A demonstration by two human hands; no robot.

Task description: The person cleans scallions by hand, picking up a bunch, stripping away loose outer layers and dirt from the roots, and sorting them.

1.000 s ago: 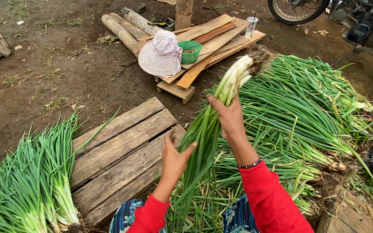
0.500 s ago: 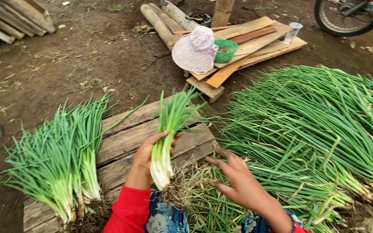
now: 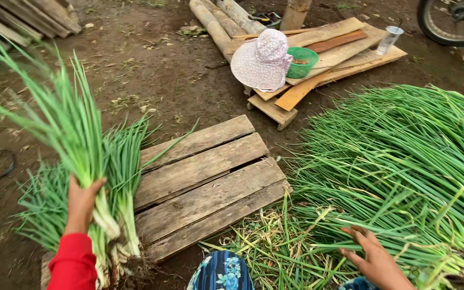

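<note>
A wooden pallet [image 3: 205, 185] lies between a left onion pile [image 3: 49, 215] and a right onion heap [image 3: 404, 161], a hat [image 3: 261, 60] behind.

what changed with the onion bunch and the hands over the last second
The bunch of green onions went from both hands to the left hand alone, which carried it left, over the sorted pile on the wooden pallet. The right hand let go and dropped, open, to the unsorted heap.

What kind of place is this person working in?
Likely an outdoor farmyard where green onions are sorted: bare brown dirt ground, a large heap of long green onions, and a weathered wooden slatted pallet used as a work surface.
</note>
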